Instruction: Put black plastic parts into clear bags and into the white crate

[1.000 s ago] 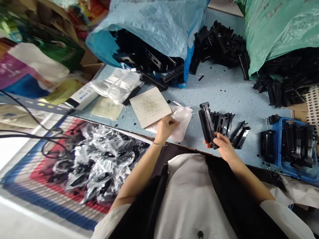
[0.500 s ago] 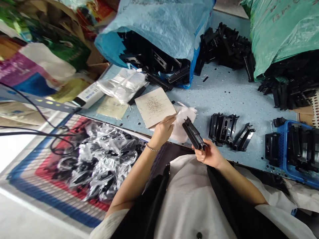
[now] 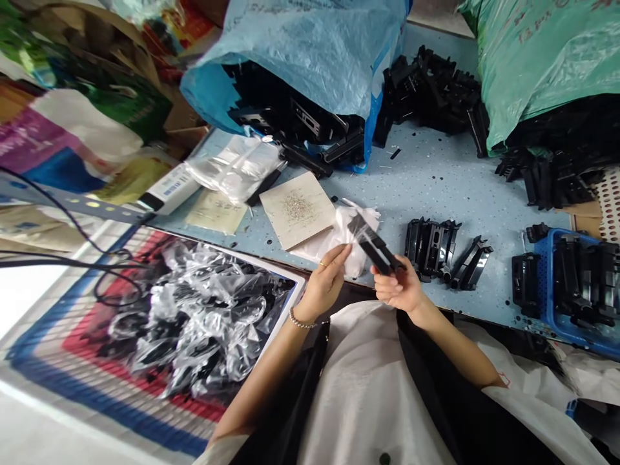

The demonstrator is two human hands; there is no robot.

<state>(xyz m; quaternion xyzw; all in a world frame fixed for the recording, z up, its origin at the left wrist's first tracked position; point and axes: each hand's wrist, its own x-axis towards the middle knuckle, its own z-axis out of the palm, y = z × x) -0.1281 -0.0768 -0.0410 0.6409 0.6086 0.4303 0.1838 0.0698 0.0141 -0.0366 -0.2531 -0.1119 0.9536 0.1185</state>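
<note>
My right hand (image 3: 402,289) grips a long black plastic part (image 3: 375,248) by its near end, tilted up and to the left over the table's front edge. My left hand (image 3: 327,281) pinches a clear plastic bag (image 3: 361,232) that lies over the part's far end. Under them a stack of white bags (image 3: 334,242) rests beside a square board (image 3: 296,210) strewn with tiny screws. A short row of black parts (image 3: 443,248) stands just right of my hands.
A blue sack (image 3: 310,51) and a green sack (image 3: 537,58) spill black parts across the back of the blue table (image 3: 436,187). A blue basket (image 3: 576,284) of parts sits at the right. Left of me, a woven bag (image 3: 203,316) holds bagged parts.
My right hand lifted a black part from the row and carried it left. My left hand left the bag stack and now holds a clear bag against that part.
</note>
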